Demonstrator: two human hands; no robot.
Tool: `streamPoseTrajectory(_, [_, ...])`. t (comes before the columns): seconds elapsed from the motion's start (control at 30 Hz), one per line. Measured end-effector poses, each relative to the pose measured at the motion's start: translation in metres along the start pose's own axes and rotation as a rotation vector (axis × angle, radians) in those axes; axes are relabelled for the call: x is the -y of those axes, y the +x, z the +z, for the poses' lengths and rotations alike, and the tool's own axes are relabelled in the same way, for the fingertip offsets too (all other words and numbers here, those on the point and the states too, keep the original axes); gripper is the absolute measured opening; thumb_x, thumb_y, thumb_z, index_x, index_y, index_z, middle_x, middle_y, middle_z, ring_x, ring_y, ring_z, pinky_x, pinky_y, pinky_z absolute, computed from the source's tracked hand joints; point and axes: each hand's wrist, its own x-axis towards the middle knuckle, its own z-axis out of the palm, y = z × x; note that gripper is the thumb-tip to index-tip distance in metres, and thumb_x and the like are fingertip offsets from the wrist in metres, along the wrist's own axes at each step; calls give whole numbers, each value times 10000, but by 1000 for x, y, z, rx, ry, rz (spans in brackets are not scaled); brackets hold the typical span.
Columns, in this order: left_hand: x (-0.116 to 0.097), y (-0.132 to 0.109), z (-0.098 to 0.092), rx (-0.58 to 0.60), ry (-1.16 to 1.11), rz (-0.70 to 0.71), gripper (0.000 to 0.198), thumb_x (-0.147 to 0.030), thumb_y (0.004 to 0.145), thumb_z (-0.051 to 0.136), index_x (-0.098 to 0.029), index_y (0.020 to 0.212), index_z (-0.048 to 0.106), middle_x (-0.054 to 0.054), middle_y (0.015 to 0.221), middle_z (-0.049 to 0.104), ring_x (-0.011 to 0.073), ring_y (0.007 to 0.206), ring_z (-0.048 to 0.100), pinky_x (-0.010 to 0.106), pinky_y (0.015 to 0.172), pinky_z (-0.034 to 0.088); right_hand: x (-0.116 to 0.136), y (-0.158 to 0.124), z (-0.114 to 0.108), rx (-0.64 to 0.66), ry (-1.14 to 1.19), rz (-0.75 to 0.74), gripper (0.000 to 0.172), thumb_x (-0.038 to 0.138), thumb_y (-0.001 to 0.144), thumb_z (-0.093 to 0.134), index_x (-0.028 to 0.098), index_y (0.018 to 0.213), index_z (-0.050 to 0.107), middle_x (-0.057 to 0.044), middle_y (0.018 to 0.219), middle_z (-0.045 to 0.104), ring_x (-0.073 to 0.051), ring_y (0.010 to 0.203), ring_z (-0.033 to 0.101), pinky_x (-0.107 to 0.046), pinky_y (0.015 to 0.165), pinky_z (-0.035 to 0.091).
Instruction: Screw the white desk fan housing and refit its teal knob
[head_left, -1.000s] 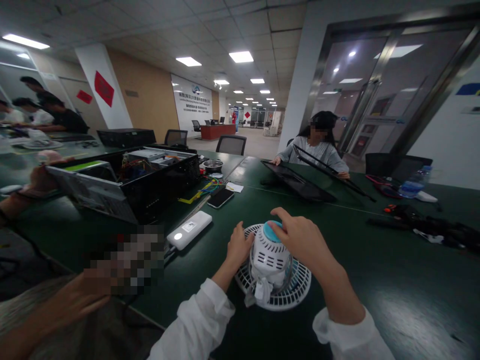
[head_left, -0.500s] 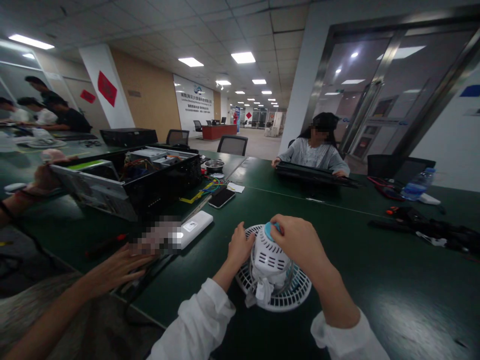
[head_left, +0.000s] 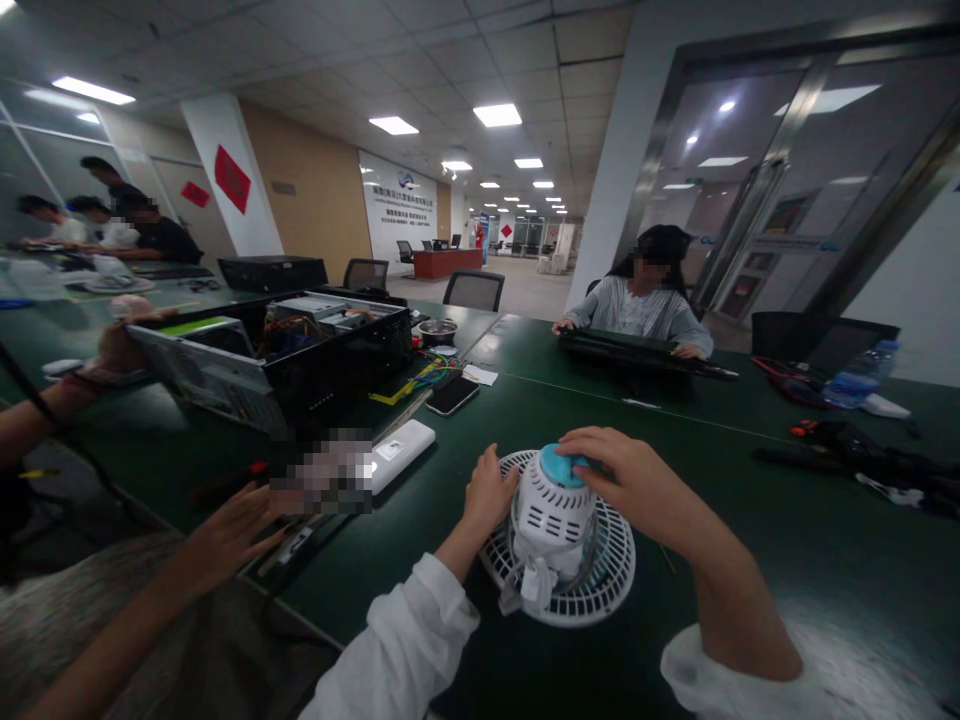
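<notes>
A small white electric fan rests grille-down on the green table in front of me, motor housing upward. Its round grille spreads flat beneath. A white cord is bundled against the near side of the housing. My left hand grips the fan's left side, fingers closed at the housing and grille; the fingertips are partly hidden. On top sits a round blue knob, pinched by the thumb and fingers of my right hand.
Left of the fan lie a white box-like device and a phone. Beyond stands an opened computer case, with another person's arm nearby. Across the table, a person holds a dark panel. A water bottle stands at right.
My right hand has turned on the knob, its wrist and forearm swinging out to the right, so more of the blue top shows. My left hand keeps its place. The view has shifted slightly.
</notes>
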Motion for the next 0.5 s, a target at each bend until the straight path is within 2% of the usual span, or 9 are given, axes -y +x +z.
streamPoseTrajectory(0.27, [-1,0,0,-9,10,2,514,-290,846,462,-120,1316,343,166,1304,495,246,1207,475,344,982,371,4,4,5,-35,-71,31,172,190,817,520,177,944,636,-74,1008,645,-211,955,561,-376,847,437])
streamPoseTrajectory(0.4, [-1,-1,-1,-11,16,9,515,-280,848,457,-103,1318,342,176,1308,489,252,1209,469,359,989,365,8,6,13,-98,-172,65,174,222,843,485,169,929,627,-74,919,641,-202,876,559,-338,764,434])
streamPoseTrajectory(0.5, [-1,0,-1,-12,19,13,510,-272,848,455,-108,1318,343,167,1307,493,245,1207,469,352,995,360,12,8,18,-126,-288,130,223,249,854,456,161,990,609,-81,859,640,-201,808,570,-318,691,421])
